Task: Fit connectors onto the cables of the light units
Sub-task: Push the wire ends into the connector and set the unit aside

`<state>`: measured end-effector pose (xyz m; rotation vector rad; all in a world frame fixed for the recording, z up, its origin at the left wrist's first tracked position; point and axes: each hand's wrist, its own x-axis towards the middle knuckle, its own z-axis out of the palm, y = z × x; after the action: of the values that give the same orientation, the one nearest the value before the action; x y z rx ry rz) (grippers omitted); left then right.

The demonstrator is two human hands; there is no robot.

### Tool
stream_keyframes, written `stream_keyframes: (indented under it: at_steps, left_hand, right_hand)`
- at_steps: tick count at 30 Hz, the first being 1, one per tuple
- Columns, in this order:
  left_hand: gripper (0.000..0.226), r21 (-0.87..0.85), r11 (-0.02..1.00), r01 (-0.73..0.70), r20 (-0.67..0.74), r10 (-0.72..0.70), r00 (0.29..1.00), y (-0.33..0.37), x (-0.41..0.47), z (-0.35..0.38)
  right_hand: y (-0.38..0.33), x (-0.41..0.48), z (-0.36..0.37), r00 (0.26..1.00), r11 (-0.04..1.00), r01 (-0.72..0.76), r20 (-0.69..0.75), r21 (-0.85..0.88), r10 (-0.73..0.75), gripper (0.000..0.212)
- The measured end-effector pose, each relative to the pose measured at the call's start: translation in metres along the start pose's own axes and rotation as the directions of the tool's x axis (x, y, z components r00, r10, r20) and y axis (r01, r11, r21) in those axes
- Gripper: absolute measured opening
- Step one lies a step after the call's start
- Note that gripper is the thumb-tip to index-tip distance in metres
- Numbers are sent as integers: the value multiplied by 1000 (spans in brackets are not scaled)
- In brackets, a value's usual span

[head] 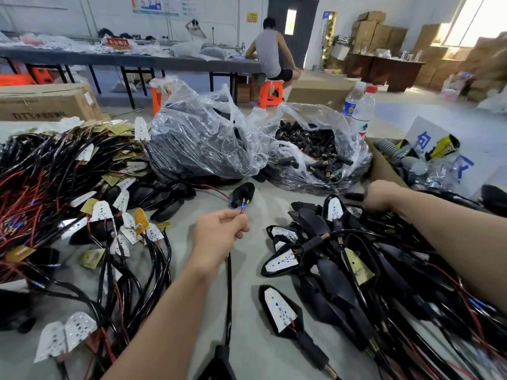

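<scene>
At the near edge, a black light unit [219, 360] lies on the grey work surface [247, 270]. Its black cable [229, 283] runs up from it into the left hand [219, 231]. That hand is curled round the cable's far end, thumb and fingers pinching the thin wires just below two small brass-tipped terminals [245, 204] with blue sleeves. To the right sits a heap of light units [343, 270], some showing white LED boards, with their cables tangled through it. To the left spreads a tangle of black and red wires [55, 174] dotted with white and yellow boards. The right hand [380, 194] is well apart from the left, reaching over the far side of the heap beside a cardboard box [384, 165]. It is blurred, and whether it grips anything cannot be told. Just beyond the terminals lies a single black housing [244, 191]. Behind it stand two clear plastic bags. The left bag [203, 138] is full of dark parts, and the right bag [301, 113] lies open on loose black connectors [321, 149]. Two water bottles [363, 111] stand behind the right bag. Farther back a person [270, 53] sits on an orange stool [270, 93] at a long table [137, 61].
</scene>
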<state>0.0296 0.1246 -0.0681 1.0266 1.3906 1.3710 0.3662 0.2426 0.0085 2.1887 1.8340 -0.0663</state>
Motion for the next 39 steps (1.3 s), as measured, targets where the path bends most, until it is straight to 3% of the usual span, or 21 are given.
stream_keyframes:
  at_steps: [3, 10, 15, 18, 21, 24, 27, 30, 33, 39]
  left_hand:
    - [6, 17, 1000, -11, 14, 11, 1000, 0, -1, 1]
    - [4, 25, 1000, 1, 29, -1, 1000, 1, -3, -2]
    - [11, 25, 1000, 7, 50, -8, 999, 5, -7, -2]
    - [10, 30, 1000, 1, 58, -2, 998, 5, -9, -2]
    - [8, 24, 1000, 8, 36, -9, 999, 4, -10, -3]
    - [5, 24, 999, 23, -7, -23, 1000, 6, -8, 0]
    - [7, 86, 996, 17, -119, -7, 993, 8, -11, 1]
    - [13, 113, 994, 7, -174, 12, 985, 16, -15, -3]
    - [23, 167, 986, 0, -153, 26, 988, 28, -15, -9]
    - [39, 309, 951, -26, -195, 90, 977, 36, -30, -30]
  right_hand:
    - [-3, 0, -2, 999, 1000, 19, -46, 13, -18, 18]
    - [-8, 2, 2, 995, 996, 78, -66, -50, -81, 33]
    - [-10, -3, 1, 994, 996, 62, -82, -69, -67, 22]
    - [-13, -9, -4, 979, 999, 51, -197, -17, -53, 12]
    - [-16, -20, -28, 917, 997, 69, -395, 27, -53, 4]
    - [-31, -38, -64, 831, 974, 222, -533, 53, -161, 11]
    - [-74, -70, -84, 796, 887, 450, -497, 106, -344, 13]
    - [-123, -97, -75, 760, 814, 575, -417, 76, -498, 8]
    - [-164, -113, -46, 742, 802, 597, -363, -24, -564, 12]
    - [-195, -116, -4, 772, 775, 617, -292, 136, -564, 44]
